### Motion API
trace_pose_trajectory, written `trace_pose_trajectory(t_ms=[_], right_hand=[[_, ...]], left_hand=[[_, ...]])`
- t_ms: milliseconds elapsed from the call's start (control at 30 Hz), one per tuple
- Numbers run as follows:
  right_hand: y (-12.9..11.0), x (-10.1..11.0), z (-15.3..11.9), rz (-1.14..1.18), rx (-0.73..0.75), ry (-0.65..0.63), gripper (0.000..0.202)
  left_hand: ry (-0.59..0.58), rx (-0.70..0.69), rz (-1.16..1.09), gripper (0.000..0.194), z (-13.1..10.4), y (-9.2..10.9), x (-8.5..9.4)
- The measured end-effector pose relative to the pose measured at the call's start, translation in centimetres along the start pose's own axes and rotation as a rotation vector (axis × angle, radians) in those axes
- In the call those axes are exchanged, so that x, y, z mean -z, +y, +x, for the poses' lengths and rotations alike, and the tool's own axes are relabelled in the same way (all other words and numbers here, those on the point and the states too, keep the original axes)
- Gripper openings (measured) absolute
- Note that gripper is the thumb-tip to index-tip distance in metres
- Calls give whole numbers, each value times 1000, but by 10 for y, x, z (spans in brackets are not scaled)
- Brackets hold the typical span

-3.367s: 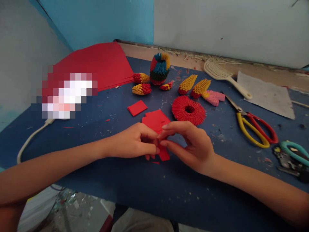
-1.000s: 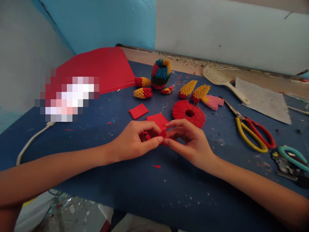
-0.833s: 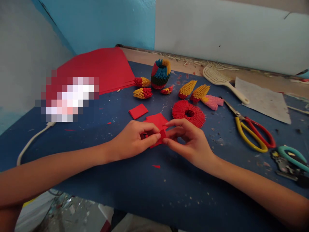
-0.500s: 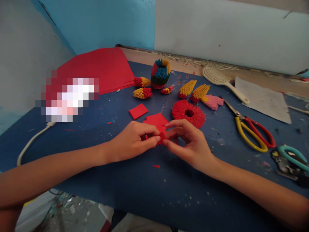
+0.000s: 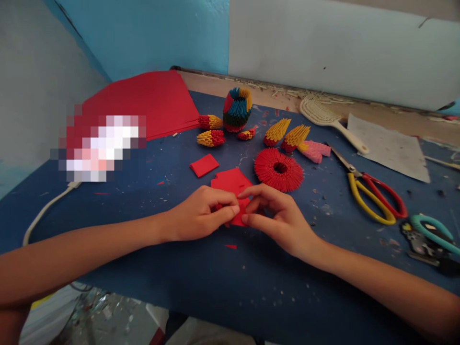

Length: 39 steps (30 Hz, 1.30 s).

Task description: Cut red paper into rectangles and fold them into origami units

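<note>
My left hand [image 5: 206, 211] is closed in a pinch, thumb against forefinger, on a small piece of red paper mostly hidden by the fingers. Close on its right is my right hand [image 5: 275, 213], forefinger and thumb apart around the same spot, with no firm grip showing. Loose red paper pieces [image 5: 230, 178] lie on the table under and behind the fingertips. A small red paper stack [image 5: 204, 165] rests behind my left hand. Beyond my right hand lies a red ring of folded paper [image 5: 264, 170].
Folded-paper pieces in red and yellow [image 5: 210, 138] surround a multicoloured paper pot [image 5: 237, 115]. Large red sheets [image 5: 143, 100] lie back left, beside a blurred-out object with a white cable [image 5: 39, 213]. Scissors [image 5: 373, 191], a hairbrush [image 5: 334, 115] and turquoise-handled tool [image 5: 431, 232] are right.
My right thumb and forefinger have spread apart, and the small red square between the hands no longer shows clearly. My left hand keeps its pinch. The view has shifted slightly.
</note>
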State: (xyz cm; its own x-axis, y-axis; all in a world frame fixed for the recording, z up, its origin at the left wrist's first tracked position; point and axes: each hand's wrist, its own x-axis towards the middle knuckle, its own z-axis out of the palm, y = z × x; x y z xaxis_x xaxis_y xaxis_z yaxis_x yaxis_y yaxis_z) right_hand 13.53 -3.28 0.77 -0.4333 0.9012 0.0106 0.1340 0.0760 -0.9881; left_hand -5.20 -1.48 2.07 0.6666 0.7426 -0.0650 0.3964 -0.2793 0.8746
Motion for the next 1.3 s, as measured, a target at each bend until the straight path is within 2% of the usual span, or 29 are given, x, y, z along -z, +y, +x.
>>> trace_pose_trajectory(t_ms=[67,200,267,367,500,633,967,1067,1200,1300], right_hand=[[0,1,1,-14,-2,14,23],[-5,3,2,-145,103,35,7],[-6,5,4,-179,117,26,7],[-5,10,8,-89,26,-30,16],[0,15,12,33,-128,-127,20],[0,18,12,-23,-117,-179,17],[-4,14,10,-275,90,-99,8],[-5,14,8,-434,241,-117,6],[-6,14,5,-687,504,-131,10],[-8,13,2,-803,615,-154,14]], left_hand=[[26,-8,23,22,0,0,1],[115,-70,159,17,0,-1,3],[140,-117,211,16,0,-3,2],[173,-244,323,16,-1,-6,1],[184,-404,478,17,-2,-9,1],[165,-441,532,19,-2,-11,0],[175,-474,531,18,-4,-10,-4],[180,-454,498,17,-5,-9,-6],[134,-318,351,17,-5,-4,-6],[111,-257,272,15,-5,-2,-5]])
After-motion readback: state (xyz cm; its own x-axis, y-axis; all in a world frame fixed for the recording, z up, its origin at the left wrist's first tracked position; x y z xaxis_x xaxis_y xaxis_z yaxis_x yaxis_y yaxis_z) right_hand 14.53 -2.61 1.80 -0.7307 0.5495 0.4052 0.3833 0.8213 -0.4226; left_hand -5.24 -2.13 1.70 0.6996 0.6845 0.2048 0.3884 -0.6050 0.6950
